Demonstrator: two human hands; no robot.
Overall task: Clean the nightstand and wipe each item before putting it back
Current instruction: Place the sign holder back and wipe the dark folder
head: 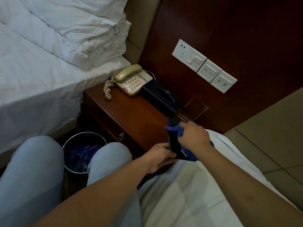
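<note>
Over the near right corner of the dark red-brown wooden nightstand (131, 112), the left hand (158, 157) holds a flat, dark rectangular object (173, 143) upright by its lower end, fingers curled round its edge; what the object is cannot be told. Against its right face the right hand (194, 136) presses a bunched blue cleaning cloth (173, 129), its grip closed round the fabric, which shows above the knuckles and again below the wrist. At the back of the tabletop stands a cream corded telephone (131, 80), handset in its cradle and coiled cord trailing off to the left. Just beside it, to the right, lies a black rectangular tissue box (161, 96) with an oval slot on top. A clear glass or plastic piece (194, 108) stands just beyond the box by the wall. White wall switches (204, 65) sit on the wood panel above. Down on the floor, between the person's knees in pale jeans, stands a round metal waste bin (83, 153) lined with blue plastic. White bedding (49, 54) fills the left.
</note>
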